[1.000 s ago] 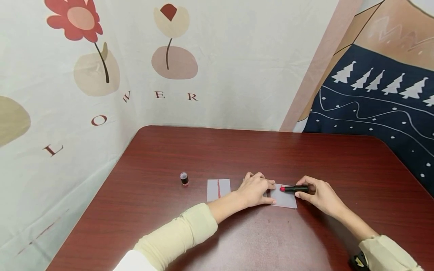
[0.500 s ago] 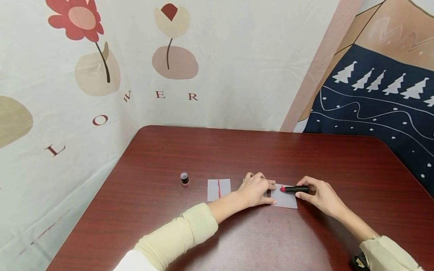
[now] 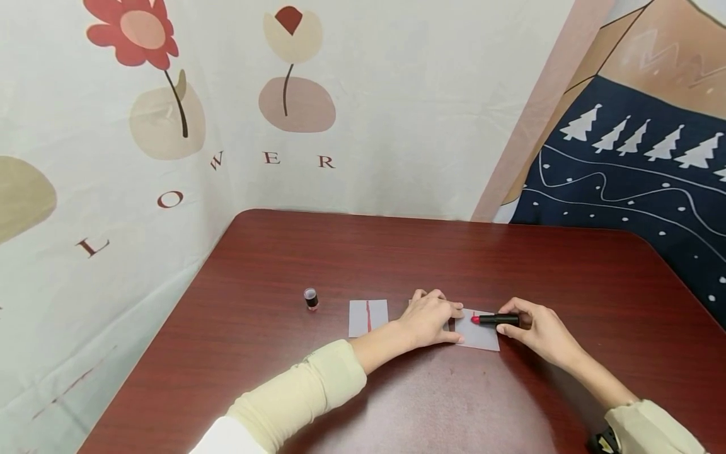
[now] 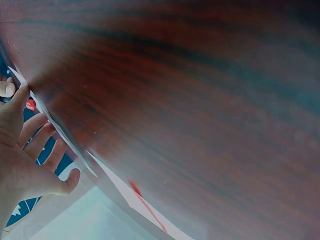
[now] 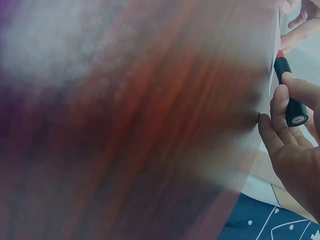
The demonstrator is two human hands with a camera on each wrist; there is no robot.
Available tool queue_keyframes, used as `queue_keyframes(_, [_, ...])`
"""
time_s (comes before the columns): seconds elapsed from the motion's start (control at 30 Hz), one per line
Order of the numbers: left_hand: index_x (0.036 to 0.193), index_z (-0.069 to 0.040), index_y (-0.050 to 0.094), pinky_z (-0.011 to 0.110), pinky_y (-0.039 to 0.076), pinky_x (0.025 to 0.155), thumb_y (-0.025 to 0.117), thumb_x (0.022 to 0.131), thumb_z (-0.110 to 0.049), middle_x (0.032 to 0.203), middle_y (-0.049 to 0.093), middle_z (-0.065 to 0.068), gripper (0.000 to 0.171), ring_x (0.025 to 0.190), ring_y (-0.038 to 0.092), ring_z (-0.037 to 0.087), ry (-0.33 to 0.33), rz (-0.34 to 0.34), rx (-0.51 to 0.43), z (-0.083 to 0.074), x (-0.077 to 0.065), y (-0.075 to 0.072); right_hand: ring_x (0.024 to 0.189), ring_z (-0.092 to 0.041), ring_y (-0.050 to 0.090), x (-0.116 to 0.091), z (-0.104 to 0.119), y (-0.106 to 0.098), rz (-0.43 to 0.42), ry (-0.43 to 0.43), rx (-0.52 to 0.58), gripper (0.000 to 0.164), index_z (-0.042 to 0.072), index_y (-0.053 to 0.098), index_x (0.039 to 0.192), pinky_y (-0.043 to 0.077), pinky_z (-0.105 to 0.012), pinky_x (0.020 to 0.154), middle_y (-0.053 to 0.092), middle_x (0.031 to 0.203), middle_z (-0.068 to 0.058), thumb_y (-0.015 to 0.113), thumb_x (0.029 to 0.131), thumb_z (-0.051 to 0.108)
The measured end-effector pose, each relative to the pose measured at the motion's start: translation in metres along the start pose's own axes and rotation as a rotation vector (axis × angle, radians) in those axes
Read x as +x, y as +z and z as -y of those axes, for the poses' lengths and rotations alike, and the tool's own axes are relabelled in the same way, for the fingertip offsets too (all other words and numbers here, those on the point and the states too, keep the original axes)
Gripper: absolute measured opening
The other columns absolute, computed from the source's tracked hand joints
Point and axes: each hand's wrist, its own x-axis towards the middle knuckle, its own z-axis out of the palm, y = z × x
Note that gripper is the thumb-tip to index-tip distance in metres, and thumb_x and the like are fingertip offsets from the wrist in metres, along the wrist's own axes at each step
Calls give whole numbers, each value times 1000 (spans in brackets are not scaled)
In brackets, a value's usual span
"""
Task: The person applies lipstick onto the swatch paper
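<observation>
My right hand (image 3: 546, 334) pinches a black lipstick (image 3: 499, 320) between thumb and fingers. Its red tip is at the upper part of a pale paper square (image 3: 482, 337), where a short red mark shows just above the tip. My left hand (image 3: 428, 320) rests with spread fingers on the left edge of that square and covers most of another pale paper beside it. The right wrist view shows the lipstick (image 5: 290, 95) from its base end, held in my right hand (image 5: 292, 145). In the left wrist view, my left hand (image 4: 30, 155) touches the paper's edge with extended fingers.
Left of my left hand lies a paper square (image 3: 358, 318) bearing a long red stroke. A small lipstick cap (image 3: 311, 299), dark with a clear end, stands farther left. The reddish-brown table (image 3: 351, 252) ends at a printed cloth (image 3: 397, 126) behind it.
The lipstick tip has slid very slightly toward me, and the red mark above it shows a little more. My left hand has stayed in place on the paper. The head view has shifted slightly.
</observation>
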Motion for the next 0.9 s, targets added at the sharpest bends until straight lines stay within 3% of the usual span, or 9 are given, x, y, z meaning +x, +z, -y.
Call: queue_keyframes(0.9, [122,-28,63,33,31,88,67,79,-52,130,51,-19,50,110,46,8,0,0,-5,1,0,0,64,-8,57,-1,1,0,19,12,51,21,10,63,93,45,-22,55,63,85,-4,75,77,7])
